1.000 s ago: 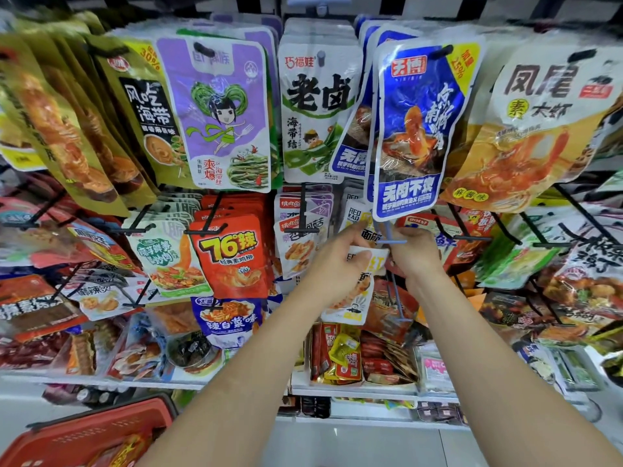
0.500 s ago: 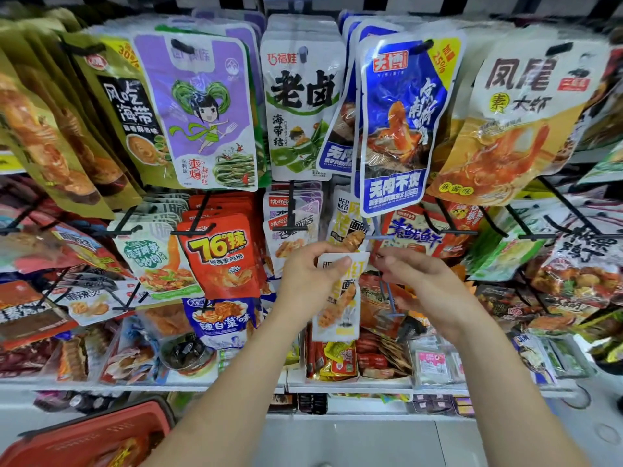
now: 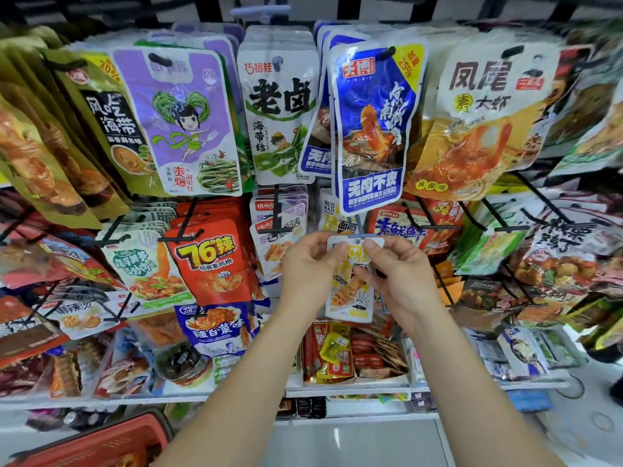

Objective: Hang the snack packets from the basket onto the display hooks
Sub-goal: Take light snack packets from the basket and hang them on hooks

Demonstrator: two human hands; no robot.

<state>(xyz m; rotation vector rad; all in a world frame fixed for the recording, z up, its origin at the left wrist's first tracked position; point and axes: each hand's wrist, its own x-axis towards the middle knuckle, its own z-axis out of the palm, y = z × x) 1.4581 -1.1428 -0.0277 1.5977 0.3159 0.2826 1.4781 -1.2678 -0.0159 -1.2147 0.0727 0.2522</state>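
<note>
A small white and yellow snack packet [image 3: 350,294] hangs between my two hands in front of the display. My left hand [image 3: 308,264] pinches its top left corner and my right hand [image 3: 392,267] pinches its top right corner. The packet's top edge sits just below the tip of a grey-blue display hook [image 3: 362,234], which sticks out under a big blue packet [image 3: 371,129]. Whether the hook passes through the packet's hole I cannot tell. The red basket [image 3: 101,443] shows at the bottom left corner, with packets inside it.
Rows of hooks loaded with hanging snack packets fill the wall: an orange "76" packet [image 3: 210,261] to the left, an orange packet [image 3: 399,227] right behind my right hand. A white shelf [image 3: 354,389] below holds trays of small snacks.
Both hands dropped from the hook with the small packet, then rose again; now the packet's top is held just under the hook tip, with my right hand pinching its corner.
</note>
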